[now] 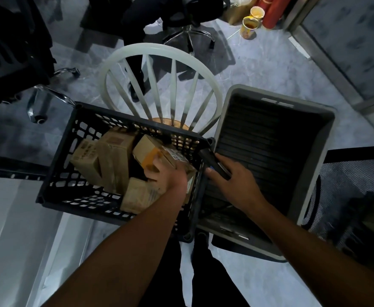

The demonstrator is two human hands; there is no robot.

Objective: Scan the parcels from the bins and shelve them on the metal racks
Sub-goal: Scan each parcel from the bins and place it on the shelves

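Black crate [55, 173]: lattice walls, holds the parcels.
Parcels [106, 160]: brown cardboard boxes, heaped crookedly.
Top parcel [150, 151]: tilted, orange patch, white label, gripped by left hand [170, 176].
Grey bin [314, 165]: just right of crate.
Scanner [214, 162]: dark, slim, in right hand [232, 180].

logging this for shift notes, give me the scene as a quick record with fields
left hand: inside the black crate, gripping a cardboard parcel
right hand: holding a dark scanner above the grey bin
crate contents: several more cardboard parcels, piled loosely
grey bin: right of the crate, no parcels visible inside
behind crate: white chair
stage: picking a parcel, not yet scanned
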